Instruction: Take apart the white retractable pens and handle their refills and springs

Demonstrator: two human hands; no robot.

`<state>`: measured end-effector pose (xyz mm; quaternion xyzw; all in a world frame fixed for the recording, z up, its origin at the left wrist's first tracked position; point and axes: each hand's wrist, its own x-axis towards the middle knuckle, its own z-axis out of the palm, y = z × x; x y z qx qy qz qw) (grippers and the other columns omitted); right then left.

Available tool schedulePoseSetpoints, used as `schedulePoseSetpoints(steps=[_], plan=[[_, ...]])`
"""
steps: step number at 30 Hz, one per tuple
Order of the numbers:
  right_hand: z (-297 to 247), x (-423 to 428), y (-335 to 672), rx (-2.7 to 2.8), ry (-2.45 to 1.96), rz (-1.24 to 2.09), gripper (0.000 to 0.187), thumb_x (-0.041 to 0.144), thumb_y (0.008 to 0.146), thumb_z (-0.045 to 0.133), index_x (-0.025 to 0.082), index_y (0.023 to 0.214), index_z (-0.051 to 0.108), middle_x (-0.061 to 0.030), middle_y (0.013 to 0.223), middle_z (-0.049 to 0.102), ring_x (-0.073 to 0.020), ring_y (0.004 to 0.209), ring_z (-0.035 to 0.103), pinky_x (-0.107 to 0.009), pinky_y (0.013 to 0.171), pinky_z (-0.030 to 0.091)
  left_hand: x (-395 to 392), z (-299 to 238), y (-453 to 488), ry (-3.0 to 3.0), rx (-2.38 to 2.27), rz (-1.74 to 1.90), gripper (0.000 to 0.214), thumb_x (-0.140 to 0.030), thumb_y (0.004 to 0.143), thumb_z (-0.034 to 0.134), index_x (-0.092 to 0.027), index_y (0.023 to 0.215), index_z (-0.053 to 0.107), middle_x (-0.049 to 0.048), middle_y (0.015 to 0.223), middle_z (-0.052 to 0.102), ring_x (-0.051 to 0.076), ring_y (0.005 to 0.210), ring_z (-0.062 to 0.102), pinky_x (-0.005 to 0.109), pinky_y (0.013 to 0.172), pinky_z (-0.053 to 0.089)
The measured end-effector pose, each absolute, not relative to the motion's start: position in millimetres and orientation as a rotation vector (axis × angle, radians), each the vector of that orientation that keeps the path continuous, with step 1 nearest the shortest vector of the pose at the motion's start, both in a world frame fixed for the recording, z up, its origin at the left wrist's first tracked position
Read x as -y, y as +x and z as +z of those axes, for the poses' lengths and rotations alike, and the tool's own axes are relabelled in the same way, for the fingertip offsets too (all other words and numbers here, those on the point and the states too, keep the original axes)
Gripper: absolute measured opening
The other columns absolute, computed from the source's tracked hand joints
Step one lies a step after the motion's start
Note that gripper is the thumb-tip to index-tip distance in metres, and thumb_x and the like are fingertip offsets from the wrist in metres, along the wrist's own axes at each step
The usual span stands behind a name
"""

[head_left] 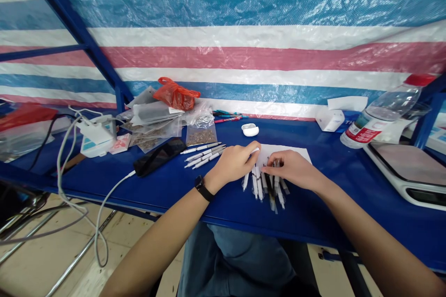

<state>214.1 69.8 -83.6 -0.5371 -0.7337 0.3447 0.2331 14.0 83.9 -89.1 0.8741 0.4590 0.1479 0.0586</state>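
My left hand (234, 161), with a black band on the wrist, rests on the blue table (313, 213) with its fingers curled round a white pen. My right hand (291, 167) lies beside it, fingers bent over a pile of several pen parts (265, 188), white barrels and clear sleeves, spread on a white sheet of paper (296, 152). The fingertips of both hands meet at the top of the pile. What the right fingers pinch is hidden. A row of finished white pens (204, 153) lies just left of my left hand.
A black phone (158, 158), clear bags (153, 123), a red bag (176, 94) and a white charger with cables (95, 137) sit at left. A white earbud case (250, 129) lies behind the hands. At right: a tissue box (329, 118), a water bottle (383, 113), a scale (407, 167).
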Motion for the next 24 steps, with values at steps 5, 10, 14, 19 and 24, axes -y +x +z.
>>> schedulePoseSetpoints(steps=[5, 10, 14, 19, 24], plan=[[-79.2, -69.7, 213.9, 1.980, -1.510, 0.825, 0.038, 0.059, 0.076, 0.064, 0.022, 0.076, 0.073, 0.0007, 0.058, 0.059, -0.0149, 0.052, 0.048, -0.028, 0.054, 0.034, -82.8, -86.6, 13.9, 2.639, -1.376, 0.406, 0.025, -0.029, 0.107, 0.034, -0.022, 0.116, 0.056, -0.0026, 0.061, 0.060, 0.020, 0.063, 0.064, 0.028, 0.055, 0.027], [-74.0, -70.0, 214.9, 1.917, -1.536, 0.724, 0.036, 0.057, 0.076, 0.061, 0.023, 0.070, 0.067, 0.0008, 0.055, 0.055, -0.0153, 0.050, 0.047, -0.028, 0.052, 0.032, -82.7, -85.2, 14.9, 2.640, -1.385, 0.400, 0.025, -0.029, 0.107, 0.033, -0.023, 0.116, 0.056, -0.0026, 0.062, 0.060, 0.020, 0.065, 0.065, 0.028, 0.055, 0.026], [-73.8, -70.6, 214.7, 1.915, -1.530, 0.683, 0.036, 0.056, 0.077, 0.058, 0.023, 0.068, 0.066, -0.0011, 0.059, 0.060, -0.0159, 0.052, 0.048, -0.029, 0.053, 0.033, -83.3, -86.2, 14.5, 2.643, -1.393, 0.383, 0.025, -0.030, 0.107, 0.034, -0.023, 0.117, 0.056, -0.0024, 0.063, 0.062, 0.021, 0.065, 0.066, 0.029, 0.055, 0.025], [-73.9, -70.9, 214.6, 1.899, -1.512, 0.651, 0.036, 0.056, 0.077, 0.057, 0.022, 0.067, 0.065, -0.0015, 0.059, 0.060, -0.0160, 0.053, 0.048, -0.028, 0.054, 0.035, -83.6, -86.1, 13.9, 2.632, -1.406, 0.359, 0.024, -0.029, 0.107, 0.036, -0.023, 0.117, 0.056, -0.0018, 0.067, 0.065, 0.020, 0.069, 0.067, 0.028, 0.057, 0.028], [-72.8, -70.2, 215.3, 1.903, -1.500, 0.647, 0.046, 0.066, 0.079, 0.056, 0.022, 0.068, 0.065, -0.0014, 0.057, 0.059, -0.0161, 0.052, 0.049, -0.029, 0.054, 0.036, -82.3, -81.1, 16.1, 2.602, -1.514, 0.293, 0.023, -0.027, 0.104, 0.038, -0.023, 0.116, 0.057, 0.0000, 0.073, 0.069, 0.022, 0.074, 0.068, 0.029, 0.058, 0.028]])
